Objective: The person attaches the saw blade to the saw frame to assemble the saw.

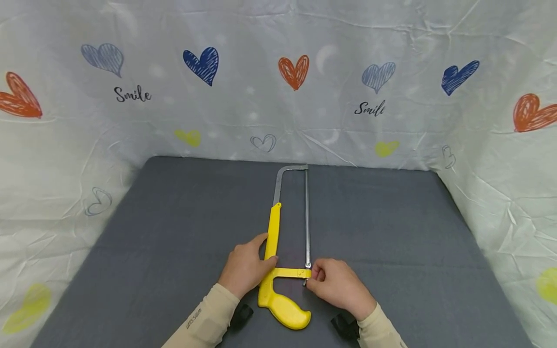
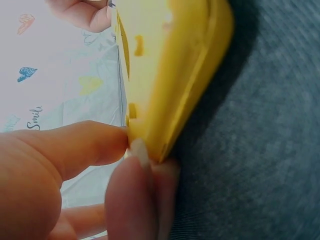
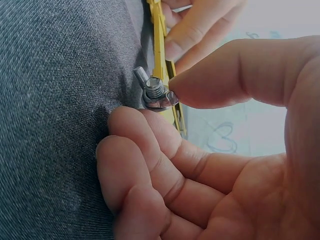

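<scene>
A hacksaw [image 1: 273, 222] with a yellow handle and a grey front bow lies on the dark cloth, its blade [image 1: 306, 217] on the right side. My left hand [image 1: 244, 267] grips the yellow frame above the handle, thumb on one side and fingers on the other. In the left wrist view the fingertips pinch the yellow frame [image 2: 170, 75] close over the cloth. My right hand [image 1: 341, 286] is at the blade's near end. There, thumb and index finger pinch a metal wing nut [image 3: 157, 104] on a threaded bolt [image 3: 154, 86]; the other fingers are curled beneath.
Dark grey cloth [image 1: 196, 208] covers the table. A pale curtain [image 1: 243, 111] printed with hearts and "Smile" stands behind and along both sides. Black wrist devices [image 1: 345, 327] sit under both forearms, near the saw's handle.
</scene>
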Tool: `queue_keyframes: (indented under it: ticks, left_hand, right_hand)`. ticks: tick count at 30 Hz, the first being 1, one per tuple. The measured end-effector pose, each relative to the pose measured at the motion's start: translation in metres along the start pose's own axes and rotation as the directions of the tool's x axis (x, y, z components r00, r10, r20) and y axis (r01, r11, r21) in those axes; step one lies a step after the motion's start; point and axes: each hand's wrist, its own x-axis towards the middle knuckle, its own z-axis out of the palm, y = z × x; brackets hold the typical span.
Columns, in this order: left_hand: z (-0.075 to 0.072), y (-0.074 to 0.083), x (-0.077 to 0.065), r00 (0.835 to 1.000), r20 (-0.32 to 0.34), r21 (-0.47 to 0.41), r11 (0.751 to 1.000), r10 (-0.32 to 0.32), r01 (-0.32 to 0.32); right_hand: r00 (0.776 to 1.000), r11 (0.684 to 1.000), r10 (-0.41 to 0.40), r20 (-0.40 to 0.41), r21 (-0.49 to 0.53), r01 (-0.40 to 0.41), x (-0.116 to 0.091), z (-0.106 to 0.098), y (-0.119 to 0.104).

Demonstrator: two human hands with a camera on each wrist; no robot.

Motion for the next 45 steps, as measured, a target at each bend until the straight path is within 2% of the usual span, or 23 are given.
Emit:
queue_keyframes:
  ticks: [7,26,38,45]
  left_hand:
    - [0.0001,0.0012,-0.0008,1.000,0.003,0.000,1.000,-0.016,0.016]
    - [0.0016,-0.0020,-0.0018,1.000,-0.007,0.019,1.000,-0.002,0.003]
    - [0.0029,0.0003,-0.0035,1.000,-0.004,-0.003,1.000,0.003,-0.003]
    - [0.0023,0.0001,-0.0036,1.000,-0.004,-0.004,1.000,-0.006,0.006]
  right_hand:
    - [1.000,1.000,-0.003,0.002,-0.011,0.004,0.0007,-0.0001,-0.0014]
    - [0.999,0.999,-0.033,0.014,-0.012,0.033,0.0006,0.0022,0.0032]
    - [0.999,0.999,-0.033,0.011,-0.018,0.033,-0.0010,0.0013,0.0028]
    - [0.999,0.999,-0.014,0.042,0.030,0.013,-0.0015,-0.0003,0.0008]
